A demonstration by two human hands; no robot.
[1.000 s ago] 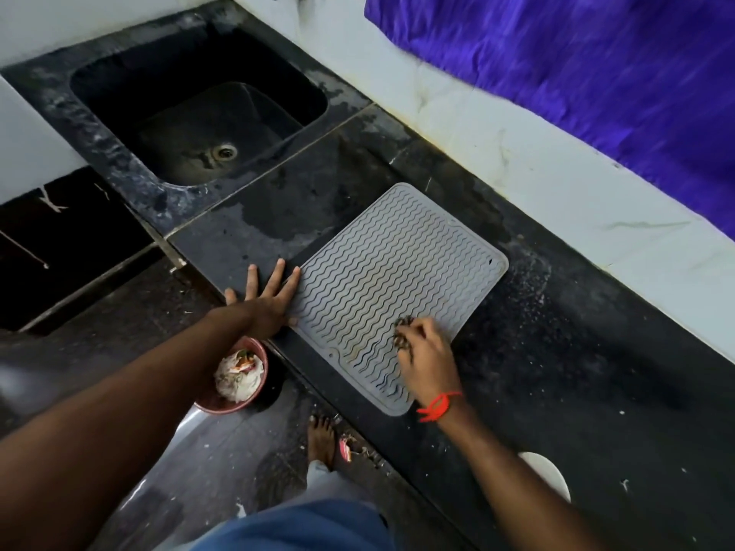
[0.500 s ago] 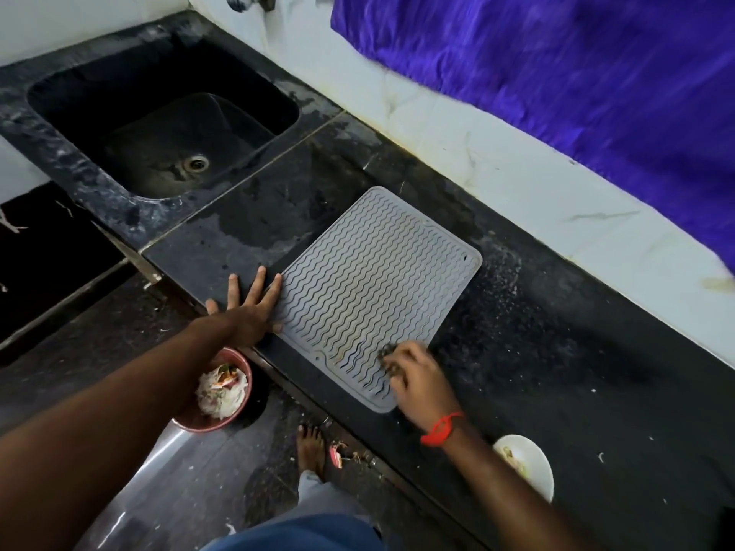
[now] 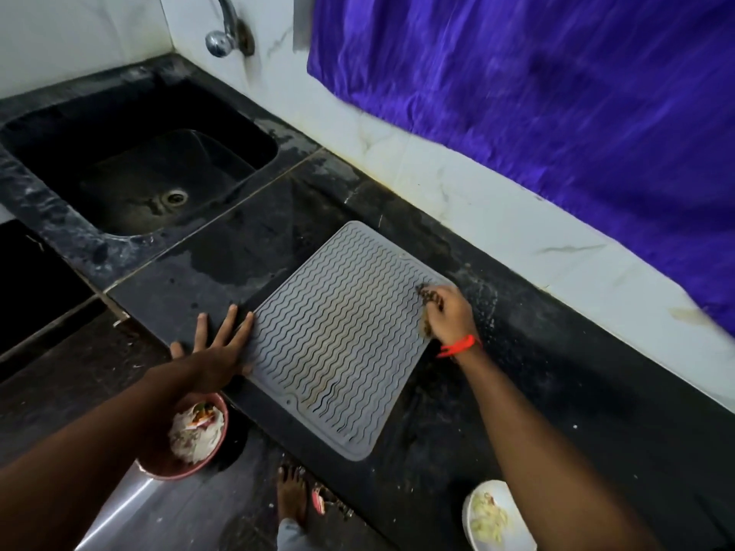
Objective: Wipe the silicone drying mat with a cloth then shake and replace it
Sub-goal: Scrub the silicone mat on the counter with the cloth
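A dark stone counter (image 3: 557,391) runs along a white tiled wall, with a purple curtain (image 3: 557,93) hanging over the wall's upper right. At far left a black sink (image 3: 131,165) is set into the counter, a chrome tap (image 3: 226,33) fixed to the wall above it. Below the counter edge, on the floor, stands a pink bowl (image 3: 187,439) of scraps, and a bare foot (image 3: 292,491) shows nearby. The left hand (image 3: 214,351) lies flat and open, fingers spread, its fingertips pressing the left edge of the grey silicone drying mat (image 3: 338,344). The mat lies flat on the counter, turned at an angle (its wavy ridges run corner to corner). The right hand (image 3: 449,312) is closed around a small dark cloth (image 3: 427,298) at the mat's right corner, a red thread (image 3: 457,346) tied at the wrist. At the bottom right a white plate (image 3: 477,518) holds pale pieces.
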